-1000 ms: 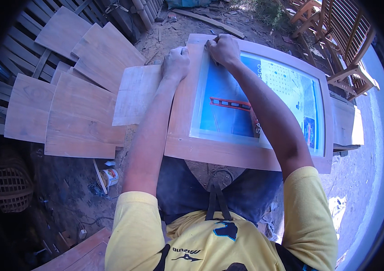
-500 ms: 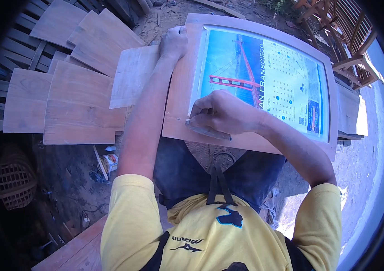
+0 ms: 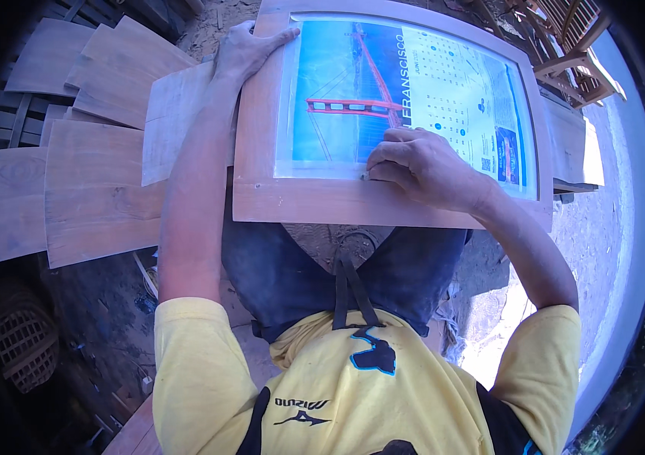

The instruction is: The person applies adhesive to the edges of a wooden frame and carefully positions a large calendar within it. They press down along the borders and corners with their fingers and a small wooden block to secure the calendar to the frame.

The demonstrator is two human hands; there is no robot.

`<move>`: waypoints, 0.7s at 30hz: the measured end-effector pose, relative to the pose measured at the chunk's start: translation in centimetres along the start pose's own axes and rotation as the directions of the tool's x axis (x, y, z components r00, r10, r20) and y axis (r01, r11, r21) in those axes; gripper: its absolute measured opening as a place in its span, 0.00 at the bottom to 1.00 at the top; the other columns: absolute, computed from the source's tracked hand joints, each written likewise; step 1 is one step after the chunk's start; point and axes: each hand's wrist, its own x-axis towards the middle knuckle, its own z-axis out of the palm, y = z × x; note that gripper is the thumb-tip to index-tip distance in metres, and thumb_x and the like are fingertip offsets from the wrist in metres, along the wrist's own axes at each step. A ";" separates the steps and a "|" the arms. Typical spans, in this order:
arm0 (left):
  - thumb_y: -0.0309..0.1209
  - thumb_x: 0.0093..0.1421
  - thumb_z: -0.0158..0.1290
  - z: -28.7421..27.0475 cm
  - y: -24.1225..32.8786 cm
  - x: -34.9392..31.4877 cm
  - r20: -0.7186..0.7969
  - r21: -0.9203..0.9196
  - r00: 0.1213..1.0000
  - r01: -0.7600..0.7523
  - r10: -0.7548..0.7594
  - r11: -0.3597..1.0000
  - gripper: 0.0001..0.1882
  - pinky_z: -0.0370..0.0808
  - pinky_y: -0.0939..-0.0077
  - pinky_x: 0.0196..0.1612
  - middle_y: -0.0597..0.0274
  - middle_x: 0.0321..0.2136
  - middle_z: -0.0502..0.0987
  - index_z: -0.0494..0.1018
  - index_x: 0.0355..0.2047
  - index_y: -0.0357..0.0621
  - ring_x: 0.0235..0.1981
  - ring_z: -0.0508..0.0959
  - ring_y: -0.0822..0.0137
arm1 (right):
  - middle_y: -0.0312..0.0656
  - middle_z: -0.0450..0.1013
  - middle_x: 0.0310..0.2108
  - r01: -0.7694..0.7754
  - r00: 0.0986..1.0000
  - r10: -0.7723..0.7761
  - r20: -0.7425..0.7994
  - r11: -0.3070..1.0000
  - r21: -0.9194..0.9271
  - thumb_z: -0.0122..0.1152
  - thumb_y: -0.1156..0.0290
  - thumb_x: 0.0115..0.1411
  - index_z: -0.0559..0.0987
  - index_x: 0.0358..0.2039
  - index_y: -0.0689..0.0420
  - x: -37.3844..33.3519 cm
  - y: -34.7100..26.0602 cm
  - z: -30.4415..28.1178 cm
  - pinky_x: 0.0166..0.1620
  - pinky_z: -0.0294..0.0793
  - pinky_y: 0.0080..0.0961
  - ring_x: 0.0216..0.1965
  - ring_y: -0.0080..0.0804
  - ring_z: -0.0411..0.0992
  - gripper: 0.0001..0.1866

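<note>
A wooden frame (image 3: 315, 201) lies across my thighs, with a printed calendar sheet (image 3: 345, 72) showing a red bridge inside its opening. My left hand (image 3: 243, 53) grips the frame's left side near the far corner, its thumb stretched over the wood toward the sheet. My right hand (image 3: 425, 167) is closed, fingers curled down, at the near inner edge of the frame. It pinches a grey piece that looks like sandpaper, almost wholly hidden beneath the fingers.
Several flat wooden boards (image 3: 99, 189) lie overlapping on slats at the left, with a paler board (image 3: 178, 106) beside my left forearm. Slatted wooden furniture (image 3: 565, 45) stands at the far right. A woven basket (image 3: 25, 337) sits in shadow at the lower left.
My right hand has moved right along the near rail. My left hand has shifted, its thumb now spread over the frame. Everything appears further left and mostly higher as the view turned.
</note>
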 end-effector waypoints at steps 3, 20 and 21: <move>0.74 0.48 0.63 -0.2 -0.6 -0.1 -0.004 -0.011 1.000 -0.002 0.002 1.000 0.45 0.82 0.59 0.50 0.50 0.38 0.87 0.84 0.46 0.42 0.40 0.88 0.56 | 0.42 0.76 0.33 -0.189 0.979 0.192 0.067 0.981 -0.048 0.64 0.71 0.65 0.85 0.39 0.57 -5.6 1.4 -3.9 0.43 0.76 0.38 0.38 0.40 0.77 0.06; 0.64 0.56 0.64 -0.4 -0.2 0.5 0.034 -0.019 0.999 0.036 -0.035 0.999 0.43 0.80 0.65 0.48 0.49 0.40 0.86 0.80 0.55 0.37 0.39 0.86 0.62 | 0.39 0.77 0.37 -0.133 0.990 0.132 -0.043 0.991 -0.027 0.63 0.66 0.67 0.85 0.41 0.52 -8.5 4.3 -3.1 0.49 0.73 0.40 0.44 0.40 0.76 0.07; 0.64 0.57 0.63 -0.1 0.6 0.7 0.041 -0.039 0.998 0.039 -0.038 0.998 0.43 0.80 0.65 0.48 0.49 0.40 0.86 0.80 0.55 0.36 0.39 0.86 0.62 | 0.41 0.77 0.37 -0.215 0.974 0.213 -0.075 0.976 -0.026 0.62 0.65 0.68 0.86 0.40 0.53 -11.3 4.9 -4.7 0.48 0.74 0.41 0.42 0.42 0.77 0.08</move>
